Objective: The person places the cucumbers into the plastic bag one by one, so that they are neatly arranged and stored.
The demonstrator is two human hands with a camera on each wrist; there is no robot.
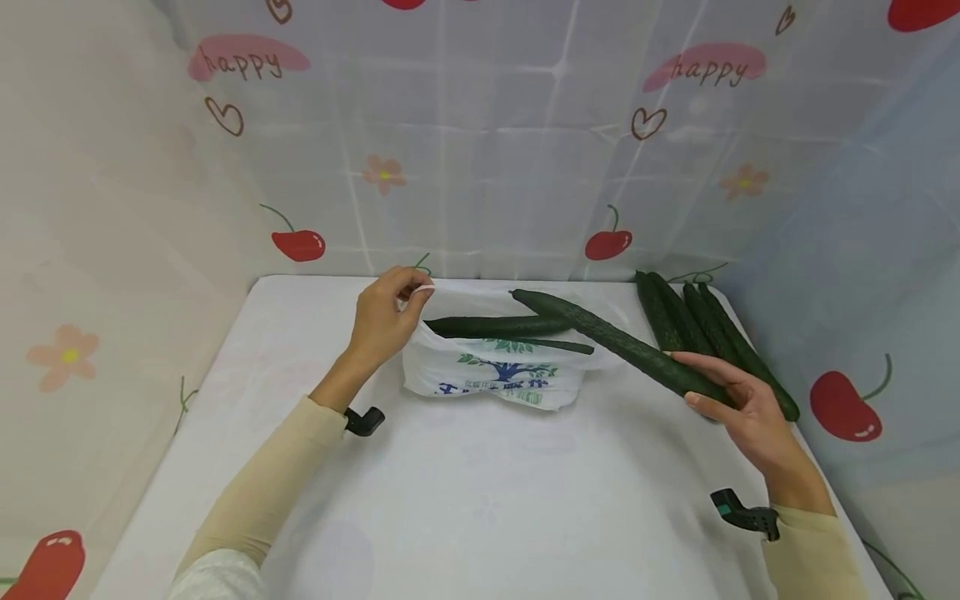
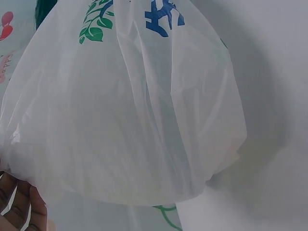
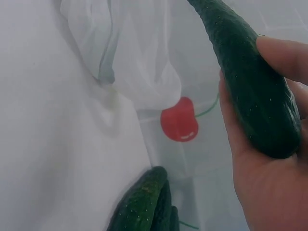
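A white plastic bag (image 1: 491, 390) with a printed tree lies on the table, its mouth open upward. My left hand (image 1: 386, 315) pinches the left end of the bag's rim and lifts it. Inside the mouth lies a cucumber (image 1: 491, 327), with a thin strip of another green edge along the front rim. My right hand (image 1: 753, 417) grips a long cucumber (image 3: 255, 91) by its near end. That cucumber slants up to the left, its far tip over the bag's mouth. In the left wrist view the bag (image 2: 106, 125) hides most of the scene.
Several more cucumbers (image 1: 697, 321) lie side by side at the table's right edge, close beyond my right hand. The white table (image 1: 465, 500) meets a printed curtain (image 1: 495, 167) at the back, and curtains also hang at both sides.
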